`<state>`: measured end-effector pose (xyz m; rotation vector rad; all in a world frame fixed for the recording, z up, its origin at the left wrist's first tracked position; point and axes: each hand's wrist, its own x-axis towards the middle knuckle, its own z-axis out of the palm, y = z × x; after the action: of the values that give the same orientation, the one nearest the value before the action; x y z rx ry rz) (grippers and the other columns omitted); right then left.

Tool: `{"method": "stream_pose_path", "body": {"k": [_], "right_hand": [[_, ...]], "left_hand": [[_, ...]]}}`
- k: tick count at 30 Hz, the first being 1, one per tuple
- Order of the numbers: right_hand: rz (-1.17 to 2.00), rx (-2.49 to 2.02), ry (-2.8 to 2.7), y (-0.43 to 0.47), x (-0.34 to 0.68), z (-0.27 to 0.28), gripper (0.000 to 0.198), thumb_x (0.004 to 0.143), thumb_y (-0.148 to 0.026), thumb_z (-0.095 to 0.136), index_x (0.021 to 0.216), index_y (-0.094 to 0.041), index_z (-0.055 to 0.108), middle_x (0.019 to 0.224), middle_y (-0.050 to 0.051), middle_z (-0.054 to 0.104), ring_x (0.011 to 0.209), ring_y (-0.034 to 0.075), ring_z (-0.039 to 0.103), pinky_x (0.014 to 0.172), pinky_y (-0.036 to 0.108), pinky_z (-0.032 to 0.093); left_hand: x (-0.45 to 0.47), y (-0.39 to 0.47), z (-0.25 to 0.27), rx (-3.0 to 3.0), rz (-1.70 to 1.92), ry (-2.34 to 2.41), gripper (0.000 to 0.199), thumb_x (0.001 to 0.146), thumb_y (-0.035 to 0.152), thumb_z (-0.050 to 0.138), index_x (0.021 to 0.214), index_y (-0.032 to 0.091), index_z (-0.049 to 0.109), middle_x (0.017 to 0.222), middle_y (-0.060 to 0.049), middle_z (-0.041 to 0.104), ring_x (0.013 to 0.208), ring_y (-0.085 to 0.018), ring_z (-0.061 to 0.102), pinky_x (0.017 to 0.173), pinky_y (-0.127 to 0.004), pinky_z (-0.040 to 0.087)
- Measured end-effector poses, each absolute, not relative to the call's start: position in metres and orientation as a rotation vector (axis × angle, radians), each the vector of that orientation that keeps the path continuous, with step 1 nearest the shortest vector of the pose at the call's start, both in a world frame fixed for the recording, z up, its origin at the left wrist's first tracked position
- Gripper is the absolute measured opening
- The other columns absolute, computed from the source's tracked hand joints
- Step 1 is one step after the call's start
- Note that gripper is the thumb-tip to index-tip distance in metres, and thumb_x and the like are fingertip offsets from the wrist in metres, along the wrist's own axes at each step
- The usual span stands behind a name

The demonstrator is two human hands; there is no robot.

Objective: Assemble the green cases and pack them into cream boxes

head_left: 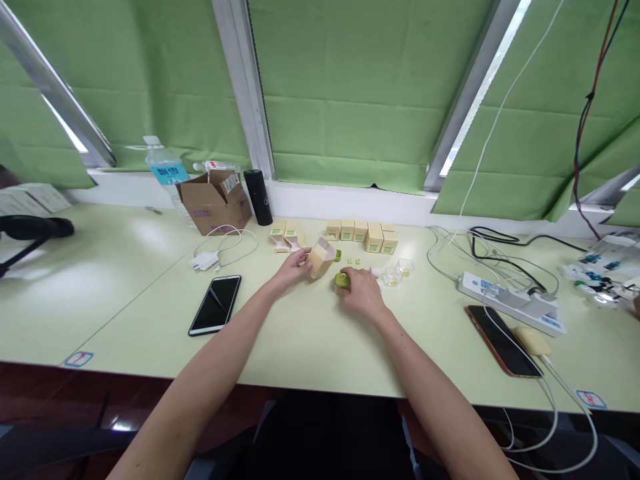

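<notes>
My left hand (294, 269) is closed around the side of a small cream paper box (321, 257), which is tilted with its top flaps open. In my right hand (364, 291) is a small round green piece (342, 280), gripped by the fingers just above the table; something clear shows at its lower edge. Another green piece (339, 255) sits behind the box, partly hidden. Two tiny yellowish bits (353, 261) lie between the hands and the back row. Clear plastic cups (392, 277) stand right of my right hand.
Several closed cream boxes (375, 237) stand at the back; open ones (287, 236) are to their left. A phone (215, 305) lies at left, another phone (504, 341) at right beside a power strip (512, 303) with cables. A cardboard box (215, 203) and black cylinder (259, 197) stand at back left.
</notes>
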<state>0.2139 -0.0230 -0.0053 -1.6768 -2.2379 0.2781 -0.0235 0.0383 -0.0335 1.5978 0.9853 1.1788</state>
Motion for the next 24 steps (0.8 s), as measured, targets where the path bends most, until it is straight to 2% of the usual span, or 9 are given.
{"method": "stream_pose_path", "body": {"k": [3, 8, 12, 15, 19, 24], "right_hand": [[0.257, -1.673, -2.237, -0.025, 0.215, -0.002, 0.048, 0.085, -0.019, 0.069, 0.132, -0.018, 0.061, 0.123, 0.013, 0.074, 0.111, 0.031, 0.066, 0.088, 0.037, 0.045], [0.346, -1.692, -2.16, -0.029, 0.212, 0.0, 0.043, 0.088, -0.021, 0.068, 0.129, -0.022, 0.058, 0.12, 0.011, 0.074, 0.109, 0.029, 0.068, 0.077, 0.034, 0.045], [0.36, -1.705, -2.161, -0.03, 0.212, -0.001, 0.044, 0.089, -0.02, 0.066, 0.132, -0.02, 0.057, 0.122, 0.013, 0.073, 0.109, 0.03, 0.068, 0.077, 0.034, 0.047], [0.344, -1.682, -2.179, -0.03, 0.211, -0.002, 0.049, 0.09, -0.018, 0.065, 0.138, -0.017, 0.056, 0.127, 0.016, 0.071, 0.114, 0.031, 0.067, 0.083, 0.036, 0.049], [0.318, -1.62, -2.215, -0.029, 0.21, -0.005, 0.052, 0.089, -0.015, 0.064, 0.14, -0.014, 0.055, 0.134, 0.017, 0.068, 0.123, 0.031, 0.063, 0.092, 0.038, 0.05], [0.294, -1.614, -2.237, -0.028, 0.21, -0.008, 0.048, 0.088, -0.015, 0.064, 0.135, -0.014, 0.059, 0.132, 0.017, 0.068, 0.121, 0.031, 0.063, 0.096, 0.039, 0.05]], "left_hand": [[-0.029, 0.038, -0.037, 1.639, 1.078, 0.981, 0.05, 0.082, 0.042, 0.075, 0.127, 0.022, 0.064, 0.122, -0.014, 0.074, 0.11, -0.029, 0.071, 0.089, -0.042, 0.057], [-0.031, 0.041, -0.037, 1.759, 1.251, 1.157, 0.061, 0.077, 0.025, 0.067, 0.137, 0.027, 0.053, 0.134, -0.015, 0.066, 0.131, -0.034, 0.06, 0.1, -0.051, 0.05], [-0.024, 0.035, -0.035, 1.915, 1.309, 1.351, 0.068, 0.082, 0.038, 0.07, 0.143, 0.026, 0.041, 0.125, -0.012, 0.063, 0.121, -0.031, 0.06, 0.105, -0.052, 0.046], [-0.008, 0.027, -0.039, 2.046, 1.384, 1.523, 0.082, 0.075, 0.049, 0.082, 0.14, 0.022, 0.04, 0.123, -0.012, 0.057, 0.114, -0.031, 0.059, 0.103, -0.052, 0.047], [0.013, 0.021, -0.048, 2.136, 1.424, 1.691, 0.089, 0.073, 0.052, 0.086, 0.141, 0.02, 0.039, 0.126, -0.016, 0.053, 0.117, -0.037, 0.057, 0.101, -0.056, 0.047], [0.018, 0.026, -0.049, 2.251, 1.452, 1.785, 0.087, 0.075, 0.05, 0.087, 0.143, 0.018, 0.042, 0.136, -0.023, 0.048, 0.125, -0.044, 0.052, 0.1, -0.059, 0.047]]}}
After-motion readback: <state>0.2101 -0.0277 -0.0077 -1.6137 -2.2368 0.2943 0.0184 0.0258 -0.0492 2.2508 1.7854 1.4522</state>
